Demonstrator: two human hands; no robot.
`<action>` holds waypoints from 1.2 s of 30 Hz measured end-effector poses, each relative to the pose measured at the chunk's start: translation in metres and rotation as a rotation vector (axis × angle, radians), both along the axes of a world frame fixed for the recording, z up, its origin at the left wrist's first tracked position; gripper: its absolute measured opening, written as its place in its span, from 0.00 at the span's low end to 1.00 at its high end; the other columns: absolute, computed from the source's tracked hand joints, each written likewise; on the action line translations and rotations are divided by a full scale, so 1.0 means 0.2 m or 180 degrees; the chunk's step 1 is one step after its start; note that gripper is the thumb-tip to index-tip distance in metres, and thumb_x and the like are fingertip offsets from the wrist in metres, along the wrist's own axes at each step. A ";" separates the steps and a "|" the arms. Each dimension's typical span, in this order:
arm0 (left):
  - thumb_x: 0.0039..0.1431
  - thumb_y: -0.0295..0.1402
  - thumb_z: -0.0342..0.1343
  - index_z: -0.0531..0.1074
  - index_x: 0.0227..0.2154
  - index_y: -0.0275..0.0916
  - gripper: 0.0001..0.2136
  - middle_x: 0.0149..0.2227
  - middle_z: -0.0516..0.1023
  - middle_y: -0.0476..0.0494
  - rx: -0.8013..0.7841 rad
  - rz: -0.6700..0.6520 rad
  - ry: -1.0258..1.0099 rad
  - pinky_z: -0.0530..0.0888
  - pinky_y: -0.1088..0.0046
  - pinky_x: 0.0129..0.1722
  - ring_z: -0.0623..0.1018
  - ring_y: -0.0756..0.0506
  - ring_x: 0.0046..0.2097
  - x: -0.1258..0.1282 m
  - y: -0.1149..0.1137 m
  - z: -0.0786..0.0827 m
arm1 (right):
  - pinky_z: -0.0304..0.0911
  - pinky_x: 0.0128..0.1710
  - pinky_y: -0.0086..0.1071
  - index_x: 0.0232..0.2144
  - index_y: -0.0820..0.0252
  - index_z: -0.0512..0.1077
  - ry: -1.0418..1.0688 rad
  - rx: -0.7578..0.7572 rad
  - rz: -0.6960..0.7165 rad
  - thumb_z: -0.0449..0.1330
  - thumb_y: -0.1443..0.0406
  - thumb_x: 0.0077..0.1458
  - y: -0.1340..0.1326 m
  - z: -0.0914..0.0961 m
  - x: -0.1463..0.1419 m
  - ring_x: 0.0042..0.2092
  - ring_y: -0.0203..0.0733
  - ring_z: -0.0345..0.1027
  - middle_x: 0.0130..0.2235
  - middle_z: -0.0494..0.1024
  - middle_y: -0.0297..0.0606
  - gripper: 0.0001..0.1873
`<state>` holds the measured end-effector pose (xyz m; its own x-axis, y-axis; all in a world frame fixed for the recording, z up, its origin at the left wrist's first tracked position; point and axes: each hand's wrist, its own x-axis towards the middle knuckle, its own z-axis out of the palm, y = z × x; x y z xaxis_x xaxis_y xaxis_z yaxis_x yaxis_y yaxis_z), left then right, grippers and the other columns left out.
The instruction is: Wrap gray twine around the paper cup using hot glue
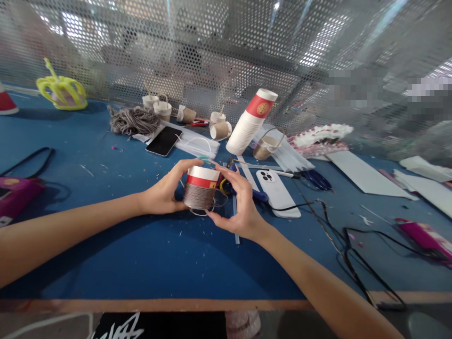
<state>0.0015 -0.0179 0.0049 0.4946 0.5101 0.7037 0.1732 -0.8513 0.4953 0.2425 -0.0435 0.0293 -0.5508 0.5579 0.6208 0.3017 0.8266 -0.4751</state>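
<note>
A paper cup (pixel 201 187) with a red band and grey-brown string wound round its lower part sits between both hands above the blue table (pixel 141 254). My left hand (pixel 165 190) grips its left side, fingers curled over the rim. My right hand (pixel 240 207) cups the right side, fingers bent round the wound string. A loose loop of string hangs below the cup.
A stack of paper cups (pixel 250 121) leans behind, with several string-wrapped cups (pixel 221 129) near it. A bundle of grey yarn (pixel 132 120), a black phone (pixel 164 140), a white phone (pixel 277 192), blue scissors (pixel 314 179), glue guns (pixel 16 195) and black cables (pixel 353 254) lie about.
</note>
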 end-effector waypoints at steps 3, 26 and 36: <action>0.51 0.30 0.65 0.47 0.67 0.40 0.44 0.63 0.61 0.27 0.0077 0.0138 0.0114 0.69 0.45 0.63 0.66 0.30 0.65 0.00 -0.01 0.00 | 0.48 0.68 0.65 0.66 0.46 0.44 -0.0016 0.0091 -0.0018 0.67 0.69 0.48 0.00 -0.01 0.00 0.68 0.59 0.54 0.68 0.56 0.47 0.50; 0.56 0.29 0.65 0.50 0.67 0.53 0.40 0.63 0.68 0.35 0.1008 0.0013 0.0100 0.72 0.45 0.60 0.64 0.32 0.68 0.00 -0.01 0.01 | 0.59 0.66 0.55 0.65 0.48 0.46 0.0319 0.0190 0.0180 0.66 0.70 0.46 -0.01 -0.01 -0.02 0.68 0.56 0.55 0.66 0.59 0.47 0.50; 0.60 0.28 0.60 0.42 0.69 0.56 0.41 0.57 0.74 0.37 0.1237 -0.0127 0.0365 0.70 0.40 0.60 0.61 0.34 0.69 -0.01 -0.01 0.01 | 0.56 0.67 0.58 0.65 0.48 0.45 0.0139 0.0297 0.0060 0.67 0.68 0.47 -0.04 0.03 -0.03 0.67 0.56 0.57 0.67 0.60 0.48 0.50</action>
